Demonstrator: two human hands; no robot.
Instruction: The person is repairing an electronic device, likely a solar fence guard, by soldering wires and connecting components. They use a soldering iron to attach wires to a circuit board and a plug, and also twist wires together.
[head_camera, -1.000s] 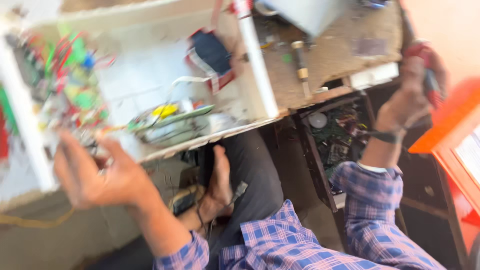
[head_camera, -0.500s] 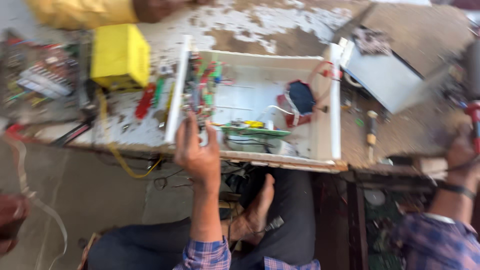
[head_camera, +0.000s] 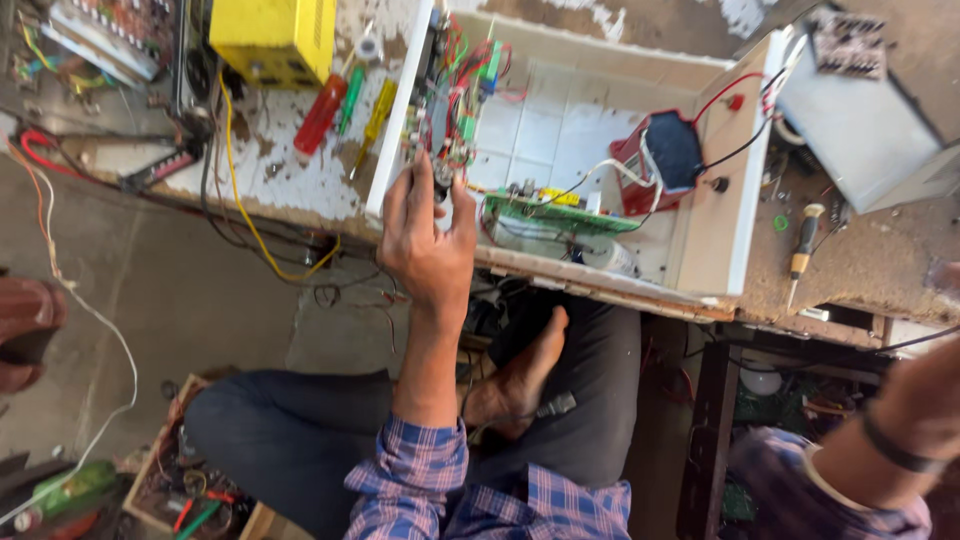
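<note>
**Left hand at the open white casing**

Nearest, a bare foot (head_camera: 520, 375) rests on the person's crossed legs. The left hand (head_camera: 430, 235) reaches up to the near edge of the open white casing (head_camera: 715, 215) on the table (head_camera: 870, 265), its fingers (head_camera: 440, 190) closed around a small part by the wired panel (head_camera: 455, 95); what part, I cannot tell. The right forearm shows at the lower right, its hand out of view. Inside the casing lie a green circuit board (head_camera: 560, 212) and a red-and-blue component (head_camera: 665, 155). Farther left lie screwdrivers (head_camera: 345, 105) and a yellow box (head_camera: 272, 38).
</note>
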